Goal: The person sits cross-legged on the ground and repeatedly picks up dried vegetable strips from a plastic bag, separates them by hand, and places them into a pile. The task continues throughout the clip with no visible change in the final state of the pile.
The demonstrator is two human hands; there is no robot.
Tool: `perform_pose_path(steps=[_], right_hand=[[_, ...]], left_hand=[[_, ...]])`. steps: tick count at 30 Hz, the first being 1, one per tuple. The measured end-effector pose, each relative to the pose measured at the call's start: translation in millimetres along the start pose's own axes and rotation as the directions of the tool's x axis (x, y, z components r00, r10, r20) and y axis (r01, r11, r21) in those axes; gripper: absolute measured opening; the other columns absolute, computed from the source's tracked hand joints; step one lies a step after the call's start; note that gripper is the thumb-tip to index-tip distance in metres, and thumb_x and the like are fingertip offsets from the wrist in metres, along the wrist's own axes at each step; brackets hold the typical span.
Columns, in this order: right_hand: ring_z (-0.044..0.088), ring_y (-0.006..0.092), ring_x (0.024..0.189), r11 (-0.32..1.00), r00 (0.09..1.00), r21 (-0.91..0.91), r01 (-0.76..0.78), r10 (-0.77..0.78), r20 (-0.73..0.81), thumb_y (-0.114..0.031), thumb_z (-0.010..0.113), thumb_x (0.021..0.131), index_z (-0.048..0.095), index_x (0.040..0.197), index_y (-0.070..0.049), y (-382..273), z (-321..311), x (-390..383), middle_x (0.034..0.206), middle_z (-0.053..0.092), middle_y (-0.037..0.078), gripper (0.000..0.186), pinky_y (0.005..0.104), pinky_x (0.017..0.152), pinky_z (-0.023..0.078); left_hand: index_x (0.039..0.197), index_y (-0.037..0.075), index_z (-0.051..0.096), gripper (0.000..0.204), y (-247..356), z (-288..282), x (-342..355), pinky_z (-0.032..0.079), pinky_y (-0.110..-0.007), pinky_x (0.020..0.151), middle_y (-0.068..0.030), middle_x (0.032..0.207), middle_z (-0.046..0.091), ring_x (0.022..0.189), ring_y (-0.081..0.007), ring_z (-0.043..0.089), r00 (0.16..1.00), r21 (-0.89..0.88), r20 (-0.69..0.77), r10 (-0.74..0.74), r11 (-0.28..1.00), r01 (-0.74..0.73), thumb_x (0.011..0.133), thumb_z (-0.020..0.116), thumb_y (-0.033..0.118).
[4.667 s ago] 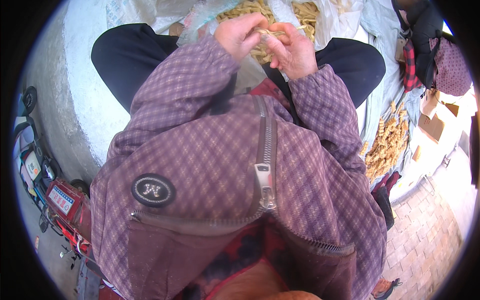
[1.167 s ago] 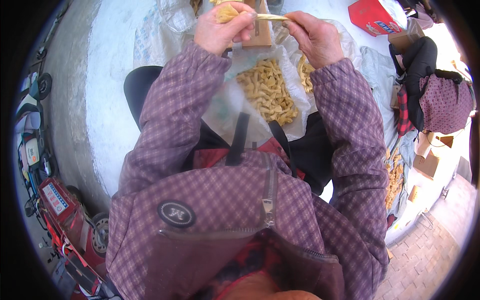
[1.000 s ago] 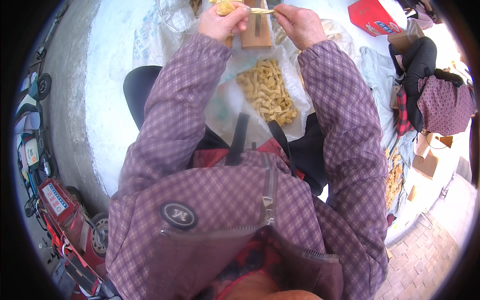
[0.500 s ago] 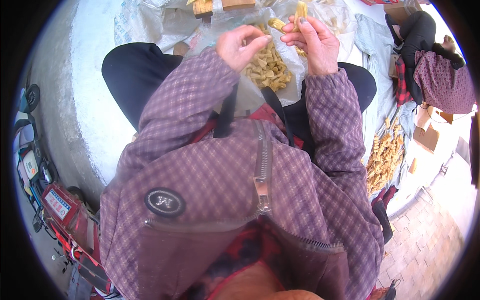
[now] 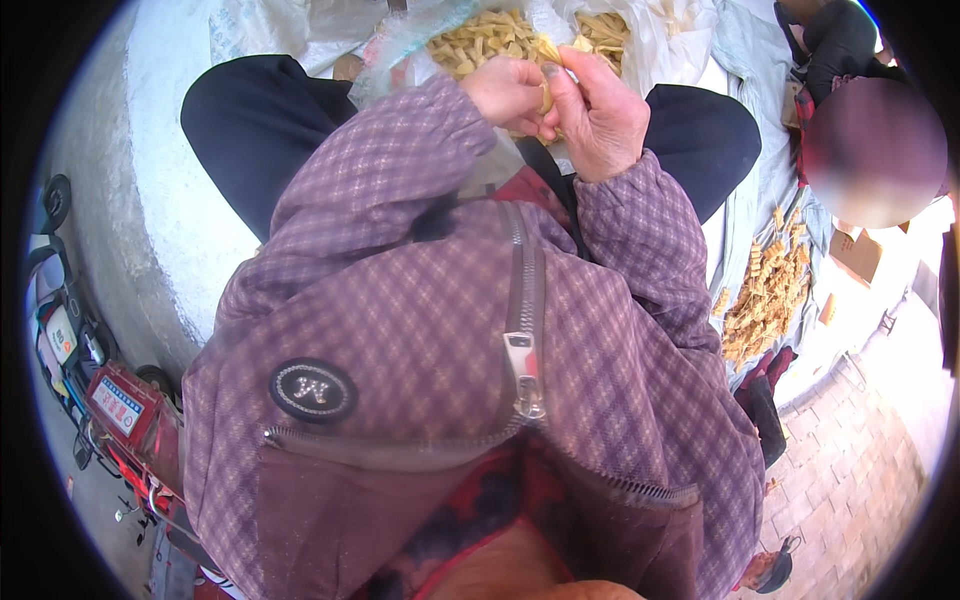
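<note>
Yellow strip (image 5: 545,48), pinched by left hand (image 5: 508,93) and right hand (image 5: 606,112) above the near edge of the plastic bag (image 5: 398,62); probably light, pliable, tearable, best gripped near its ends.

Left hand (image 5: 508,93) and right hand (image 5: 606,115) pinch a pale yellow strip (image 5: 547,50), top centre of the frame.
Just above, more yellow pieces (image 5: 478,42) lie heaped in translucent plastic bags (image 5: 668,45); at the right, a golden pile (image 5: 768,300) rests on blue-grey cloth (image 5: 765,120), and a red vehicle (image 5: 150,415) (bent by the fisheye rim) stands at the lower left.
</note>
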State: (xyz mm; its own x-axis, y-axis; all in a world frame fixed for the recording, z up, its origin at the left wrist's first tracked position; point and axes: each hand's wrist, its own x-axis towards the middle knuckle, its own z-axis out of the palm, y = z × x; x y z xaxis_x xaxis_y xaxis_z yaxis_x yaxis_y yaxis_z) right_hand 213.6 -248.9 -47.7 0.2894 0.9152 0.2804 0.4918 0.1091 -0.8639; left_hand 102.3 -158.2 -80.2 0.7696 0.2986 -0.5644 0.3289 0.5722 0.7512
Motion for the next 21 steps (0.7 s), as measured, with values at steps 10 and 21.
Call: perform_pose_path(steps=[10,21], right_hand=[[0.058,0.007,0.056,0.987,0.991,-0.157,0.041,-0.059,-0.117,-0.006,0.054,0.087,0.058,0.099,0.0,-2,-1,3,0.067,0.061,0.005,0.014,0.0186,0.052,0.047],[0.059,0.0182,0.047,0.862,0.851,-0.025,-0.507,0.505,0.143,-0.013,0.047,0.087,0.054,0.093,0.001,-1,-4,-3,0.062,0.059,0.012,0.017,0.0295,0.045,0.045]], left_hand=[[0.095,0.001,0.058,0.02,1,-8,0,0.047,-0.018,0.056,-0.0065,0.083,0.063,0.06,-0.0074,0.058,0.998,-0.332,-0.038,0.056,0.941,-0.065,0.087,0.053,0.019],[0.099,0.004,0.052,0.028,4,14,-19,0.047,-0.027,0.056,-0.007,0.082,0.058,0.063,-0.0149,0.059,0.727,0.818,-0.177,0.664,0.51,-0.266,0.073,0.049,-0.005]])
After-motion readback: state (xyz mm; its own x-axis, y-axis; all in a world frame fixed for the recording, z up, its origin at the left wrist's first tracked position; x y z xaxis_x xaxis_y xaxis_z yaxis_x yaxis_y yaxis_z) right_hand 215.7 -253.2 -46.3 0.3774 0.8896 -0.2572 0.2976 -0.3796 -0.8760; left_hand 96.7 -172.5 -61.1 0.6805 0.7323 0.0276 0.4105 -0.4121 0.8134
